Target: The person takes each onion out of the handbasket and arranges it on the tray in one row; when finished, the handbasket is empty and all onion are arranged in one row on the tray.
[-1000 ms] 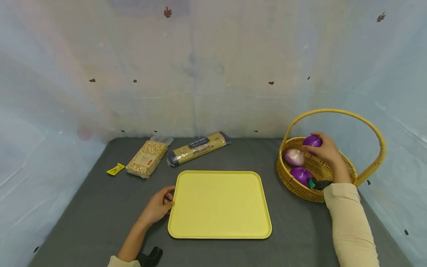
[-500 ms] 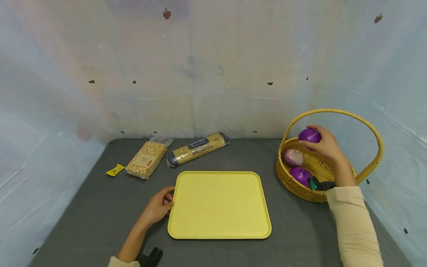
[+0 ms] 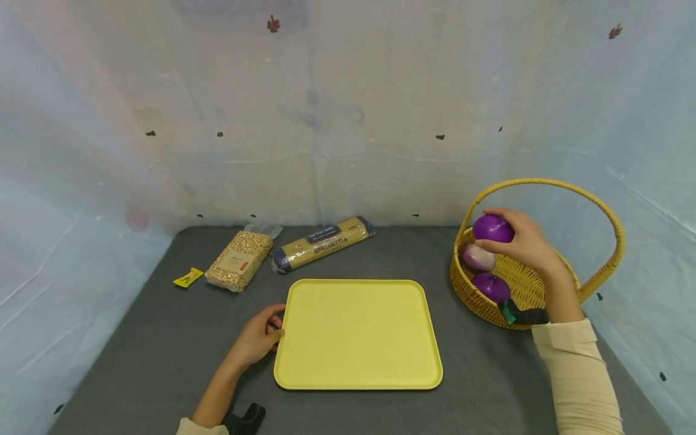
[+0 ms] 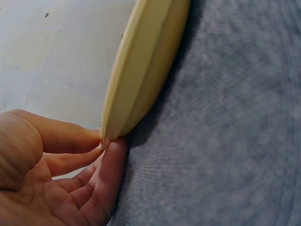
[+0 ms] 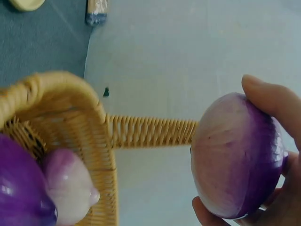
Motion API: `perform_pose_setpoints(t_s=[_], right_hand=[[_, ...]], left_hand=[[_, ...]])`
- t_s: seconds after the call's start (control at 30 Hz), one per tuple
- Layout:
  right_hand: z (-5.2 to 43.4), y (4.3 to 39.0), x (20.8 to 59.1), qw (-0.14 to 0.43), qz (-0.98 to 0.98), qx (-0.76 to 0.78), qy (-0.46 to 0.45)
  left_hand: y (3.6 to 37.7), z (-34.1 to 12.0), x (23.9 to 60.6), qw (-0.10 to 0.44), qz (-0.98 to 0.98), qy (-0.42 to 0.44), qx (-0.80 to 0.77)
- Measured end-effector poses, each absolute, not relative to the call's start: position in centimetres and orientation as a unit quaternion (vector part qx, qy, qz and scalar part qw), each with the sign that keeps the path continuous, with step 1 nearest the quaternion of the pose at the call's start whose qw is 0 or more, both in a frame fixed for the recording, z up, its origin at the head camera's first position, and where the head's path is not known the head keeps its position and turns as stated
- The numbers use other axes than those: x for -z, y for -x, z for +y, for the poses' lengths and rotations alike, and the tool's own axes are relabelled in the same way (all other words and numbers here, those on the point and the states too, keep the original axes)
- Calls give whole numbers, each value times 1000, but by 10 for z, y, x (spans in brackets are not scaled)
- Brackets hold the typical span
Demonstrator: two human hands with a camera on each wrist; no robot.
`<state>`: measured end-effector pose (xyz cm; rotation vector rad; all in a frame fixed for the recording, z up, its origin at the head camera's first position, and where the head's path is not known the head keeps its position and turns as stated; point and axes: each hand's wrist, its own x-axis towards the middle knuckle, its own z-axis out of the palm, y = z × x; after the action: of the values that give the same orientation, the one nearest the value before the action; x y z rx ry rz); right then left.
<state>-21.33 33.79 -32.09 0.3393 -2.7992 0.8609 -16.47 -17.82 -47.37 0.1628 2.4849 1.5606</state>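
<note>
A yellow rectangular tray (image 3: 359, 335) lies flat on the grey table. At its left edge my left hand (image 3: 258, 335) pinches the rim; in the left wrist view the thumb and fingers meet around the tray's edge (image 4: 141, 70). My right hand (image 3: 524, 241) grips a purple onion (image 3: 493, 229), raised over the left side of a wicker basket (image 3: 462, 290). Below it, inside the basket, sit a paler onion (image 3: 478, 258) and another purple onion (image 3: 492, 287). The right wrist view shows the held onion (image 5: 235, 155) between thumb and fingers, above the basket rim.
The basket's tall arched handle (image 3: 549, 181) rises around the right hand. Behind the tray lie a spaghetti packet (image 3: 324, 243), a bag of pale grains or beans (image 3: 239, 260) and a small yellow sachet (image 3: 188, 277). A plastic sheet (image 3: 348, 121) hangs behind the table.
My right hand has lifted the purple onion off the basket's inside and carried it left toward the basket's left rim. The left hand and the tray have stayed put.
</note>
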Motion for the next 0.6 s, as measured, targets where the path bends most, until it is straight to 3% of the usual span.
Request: perform_pose_setpoints(t_s=[0.6], right_hand=[[281,206,319,115,-919,-331,-183]], left_hand=[[164,-179,472,95,843,-59,-526]])
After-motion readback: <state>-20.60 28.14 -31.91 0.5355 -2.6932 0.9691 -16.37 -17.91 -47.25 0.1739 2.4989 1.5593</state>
